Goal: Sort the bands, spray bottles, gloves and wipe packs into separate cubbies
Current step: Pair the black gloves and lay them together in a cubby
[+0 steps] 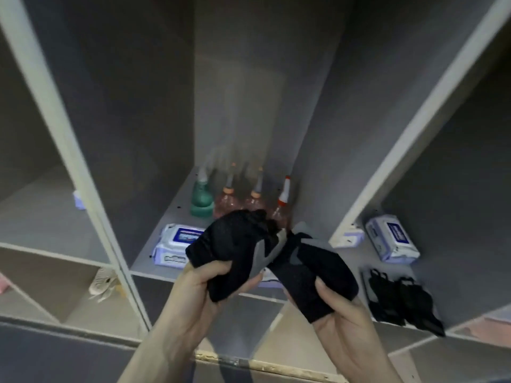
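Left hand [206, 283] gripping one black glove [235, 244], right hand [336, 305] gripping another [312, 275] — soft, limp fabric (likely light); bunching at the cuff is holding best.

left hand [201, 286]: fingers curled, gripping | right hand [340, 313]: thumb on top, gripping
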The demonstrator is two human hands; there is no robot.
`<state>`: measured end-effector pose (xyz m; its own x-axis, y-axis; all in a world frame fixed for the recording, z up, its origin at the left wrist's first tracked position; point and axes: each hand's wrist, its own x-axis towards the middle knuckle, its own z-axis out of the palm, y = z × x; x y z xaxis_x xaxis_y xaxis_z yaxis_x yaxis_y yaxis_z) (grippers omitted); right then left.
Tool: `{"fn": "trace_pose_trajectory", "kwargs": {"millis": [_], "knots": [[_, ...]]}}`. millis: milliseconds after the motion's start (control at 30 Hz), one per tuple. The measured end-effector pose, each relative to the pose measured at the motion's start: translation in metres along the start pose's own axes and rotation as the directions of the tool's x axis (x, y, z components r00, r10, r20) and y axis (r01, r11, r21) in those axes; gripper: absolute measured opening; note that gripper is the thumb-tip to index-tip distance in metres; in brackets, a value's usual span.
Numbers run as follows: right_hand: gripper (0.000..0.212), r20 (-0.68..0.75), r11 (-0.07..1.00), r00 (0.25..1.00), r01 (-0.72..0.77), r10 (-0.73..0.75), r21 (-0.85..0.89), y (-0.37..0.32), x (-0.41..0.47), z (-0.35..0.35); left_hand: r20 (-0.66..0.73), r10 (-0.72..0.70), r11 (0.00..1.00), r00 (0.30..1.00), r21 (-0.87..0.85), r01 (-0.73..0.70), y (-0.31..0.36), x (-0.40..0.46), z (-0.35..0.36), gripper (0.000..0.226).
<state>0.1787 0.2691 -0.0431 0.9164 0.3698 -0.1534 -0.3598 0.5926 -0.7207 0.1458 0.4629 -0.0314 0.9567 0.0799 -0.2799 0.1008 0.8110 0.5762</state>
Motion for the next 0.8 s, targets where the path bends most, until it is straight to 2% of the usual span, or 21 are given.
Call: {"fn": "trace_pose_trajectory", "kwargs": {"millis": [67, 100, 167, 233, 267, 367, 400, 467, 500, 533, 600, 667, 733, 800], "knots": [[0.028, -0.12, 0.999, 0.992, 0.04, -0.042, -0.025, -0.017, -0.011, -0.019, -0.028, -0.093, 0.991, 0.995, 0.094, 0.095, -0.024, -0.002, 0.013, 0.04], [0.019, -0.208, 0.998, 0.977, 0.052, -0.056, -0.024, -0.025, -0.016, -0.031, -0.043, -0.144, 0.981, 0.989, 0.128, 0.148, -0.036, -0.003, 0.02, 0.038], [0.014, -0.271, 0.999, 0.962, 0.043, -0.037, 0.016, -0.039, -0.025, -0.059, -0.094, -0.211, 0.96, 0.973, 0.17, 0.224, -0.062, -0.001, 0.03, 0.035], [0.069, -0.288, 0.999, 0.958, 0.019, -0.011, 0.026, -0.049, -0.035, -0.084, -0.174, -0.243, 0.942, 0.954, 0.191, 0.275, -0.086, 0.003, 0.039, 0.031], [0.075, -0.31, 0.998, 0.951, 0.004, 0.016, 0.063, -0.054, -0.041, -0.099, -0.214, -0.248, 0.938, 0.945, 0.192, 0.29, -0.098, 0.006, 0.043, 0.029], [0.04, -0.371, 0.988, 0.927, 0.005, 0.053, 0.154, -0.075, -0.061, -0.13, -0.294, -0.223, 0.937, 0.929, 0.197, 0.287, -0.134, 0.015, 0.06, 0.032], [0.048, -0.384, 0.984, 0.922, 0.012, 0.058, 0.176, -0.081, -0.067, -0.143, -0.31, -0.211, 0.942, 0.927, 0.19, 0.278, -0.144, 0.018, 0.067, 0.032], [0.082, -0.376, 0.981, 0.924, 0.01, 0.065, 0.195, -0.09, -0.08, -0.17, -0.324, -0.18, 0.951, 0.929, 0.186, 0.249, -0.166, 0.022, 0.081, 0.031], [0.092, -0.345, 0.977, 0.937, 0.012, 0.063, 0.211, -0.096, -0.087, -0.182, -0.328, -0.159, 0.954, 0.931, 0.19, 0.23, -0.176, 0.025, 0.089, 0.031], [0.091, -0.298, 0.974, 0.953, 0.019, 0.05, 0.225, -0.105, -0.095, -0.189, -0.327, -0.14, 0.959, 0.935, 0.192, 0.211, -0.187, 0.026, 0.096, 0.031], [0.069, -0.178, 0.966, 0.984, 0.037, 0.009, 0.256, -0.124, -0.106, -0.197, -0.312, -0.11, 0.967, 0.944, 0.185, 0.174, -0.207, 0.027, 0.113, 0.028], [0.055, -0.174, 0.963, 0.984, 0.082, -0.037, 0.257, -0.134, -0.12, -0.219, -0.288, -0.078, 0.973, 0.955, 0.188, 0.136, -0.228, 0.025, 0.128, 0.025], [0.054, -0.164, 0.968, 0.985, 0.088, -0.05, 0.235, -0.148, -0.129, -0.234, -0.258, -0.016, 0.962, 0.966, 0.258, 0.085, -0.249, 0.024, 0.143, 0.028], [0.059, -0.144, 0.963, 0.984, 0.136, -0.104, 0.232, -0.16, -0.136, -0.241, -0.222, 0.069, 0.92, 0.973, 0.39, 0.024, -0.266, 0.022, 0.158, 0.049]]}}
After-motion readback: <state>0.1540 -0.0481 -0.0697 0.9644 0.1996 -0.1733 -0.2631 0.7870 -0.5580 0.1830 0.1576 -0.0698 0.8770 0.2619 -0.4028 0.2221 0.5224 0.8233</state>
